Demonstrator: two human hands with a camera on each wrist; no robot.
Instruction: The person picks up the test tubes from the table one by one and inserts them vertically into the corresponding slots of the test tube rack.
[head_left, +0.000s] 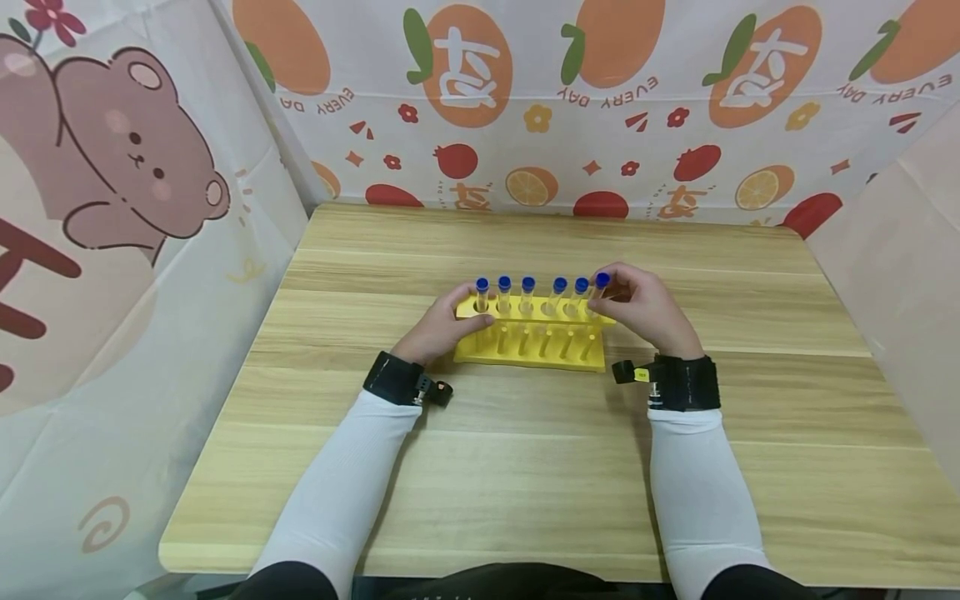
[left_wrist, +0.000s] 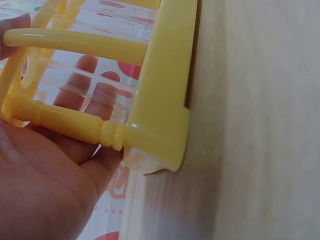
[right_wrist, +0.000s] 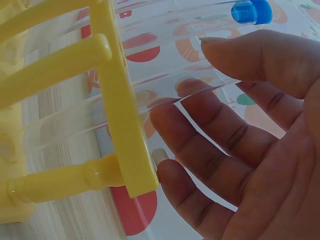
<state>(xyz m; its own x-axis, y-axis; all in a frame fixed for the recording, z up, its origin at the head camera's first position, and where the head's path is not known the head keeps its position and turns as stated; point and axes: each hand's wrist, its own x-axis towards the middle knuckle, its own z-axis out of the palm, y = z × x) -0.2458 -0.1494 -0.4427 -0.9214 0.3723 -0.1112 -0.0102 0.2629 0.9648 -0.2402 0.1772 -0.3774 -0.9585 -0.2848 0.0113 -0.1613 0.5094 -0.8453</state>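
A yellow test tube rack (head_left: 528,357) stands on the table, holding a row of clear test tubes (head_left: 528,288) with blue caps. My left hand (head_left: 438,327) grips the rack's left end; its thumb lies on the upper bar, and in the left wrist view the fingers (left_wrist: 75,82) reach behind the end post. At the opposite end, my right hand (head_left: 647,308) holds the rightmost test tube (right_wrist: 65,122) near its top, thumb on one side and fingers on the other. That tube's lower part still passes through the rack's upper bar.
The wooden table (head_left: 480,492) extends on all sides of the rack. Behind it hangs a fruit-patterned cloth (head_left: 592,150), and another cloth with a printed bear (head_left: 142,158) covers the left side. Each wrist wears a black strap (head_left: 686,383) with a small camera.
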